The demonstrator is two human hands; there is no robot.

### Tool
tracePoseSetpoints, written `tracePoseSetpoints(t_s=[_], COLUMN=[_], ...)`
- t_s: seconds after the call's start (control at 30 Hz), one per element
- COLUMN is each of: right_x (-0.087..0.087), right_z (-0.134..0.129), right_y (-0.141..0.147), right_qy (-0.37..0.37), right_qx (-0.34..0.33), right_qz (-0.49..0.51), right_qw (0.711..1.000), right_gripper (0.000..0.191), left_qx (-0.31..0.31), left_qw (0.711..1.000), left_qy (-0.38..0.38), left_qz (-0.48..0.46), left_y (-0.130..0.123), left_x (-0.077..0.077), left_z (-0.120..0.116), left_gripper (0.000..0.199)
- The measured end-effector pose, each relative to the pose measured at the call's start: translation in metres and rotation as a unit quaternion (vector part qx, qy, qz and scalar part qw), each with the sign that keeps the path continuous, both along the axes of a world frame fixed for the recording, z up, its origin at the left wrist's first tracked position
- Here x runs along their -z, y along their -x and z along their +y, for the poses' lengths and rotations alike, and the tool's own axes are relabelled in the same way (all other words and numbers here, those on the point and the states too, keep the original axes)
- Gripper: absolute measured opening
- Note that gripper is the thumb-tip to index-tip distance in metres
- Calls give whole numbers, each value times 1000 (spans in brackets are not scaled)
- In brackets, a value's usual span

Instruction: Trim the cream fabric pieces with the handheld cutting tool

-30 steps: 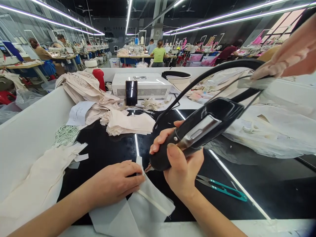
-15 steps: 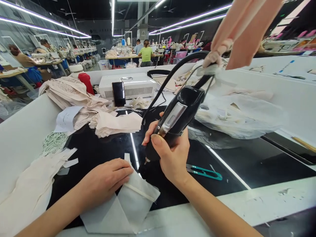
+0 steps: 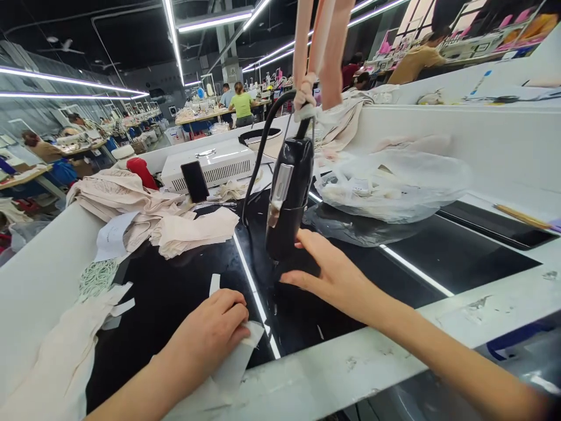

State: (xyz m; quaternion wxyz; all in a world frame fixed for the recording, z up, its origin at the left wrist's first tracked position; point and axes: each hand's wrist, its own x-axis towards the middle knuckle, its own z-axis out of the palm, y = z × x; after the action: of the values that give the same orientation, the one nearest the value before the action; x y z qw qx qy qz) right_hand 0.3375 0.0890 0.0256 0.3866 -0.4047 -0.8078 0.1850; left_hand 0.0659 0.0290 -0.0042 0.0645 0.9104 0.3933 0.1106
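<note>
Right hand point(image 3: 333, 273), centre-right of frame, was spread beside the black handheld tool point(image 3: 286, 219), which hung mid-frame: likely stiff, weighty, best gripped round its middle. Left hand point(image 3: 214, 326), lower centre-left, curled over pale cloth point(image 3: 235, 363), presumably light, limp; pinch unclear.

The handheld tool point(image 3: 287, 204) is black with a silver panel, its cable point(image 3: 262, 152) black too, the cloth strips point(image 3: 333, 64) peach-pink. White cloth point(image 3: 230, 368) lies on the black table point(image 3: 166, 292). The cloth stack point(image 3: 199, 233) is cream, the cord bundle point(image 3: 96, 279) mint green, the phone point(image 3: 195, 182) black, the pencil point(image 3: 519, 215) yellow-brown.
</note>
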Motion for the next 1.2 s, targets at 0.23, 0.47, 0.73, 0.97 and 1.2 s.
tracePoseSetpoints(t_s=[0.23,0.47,0.73,0.97,1.2], right_x=[46,52,53,26,7], right_z=[-6,-12,-21,-50,-76], right_y=[-97,-101,-93,-78,-35], right_qy=[-50,-87,-34,149,259], right_qx=[73,44,89,94,29], right_qz=[-242,-241,-169,-139,-30], right_qw=[966,966,981,974,965], right_gripper=[75,63,59,34,49], left_qx=[-56,-194,-222,-194,-190], left_qw=[994,975,918,835,787], left_qy=[13,81,286,413,448], left_qz=[92,77,-160,-308,-380], left_y=[-5,-17,-16,-15,-13], left_x=[6,-3,-21,-14,-23], left_z=[2,7,10,6,-7], left_gripper=[13,6,13,47,54])
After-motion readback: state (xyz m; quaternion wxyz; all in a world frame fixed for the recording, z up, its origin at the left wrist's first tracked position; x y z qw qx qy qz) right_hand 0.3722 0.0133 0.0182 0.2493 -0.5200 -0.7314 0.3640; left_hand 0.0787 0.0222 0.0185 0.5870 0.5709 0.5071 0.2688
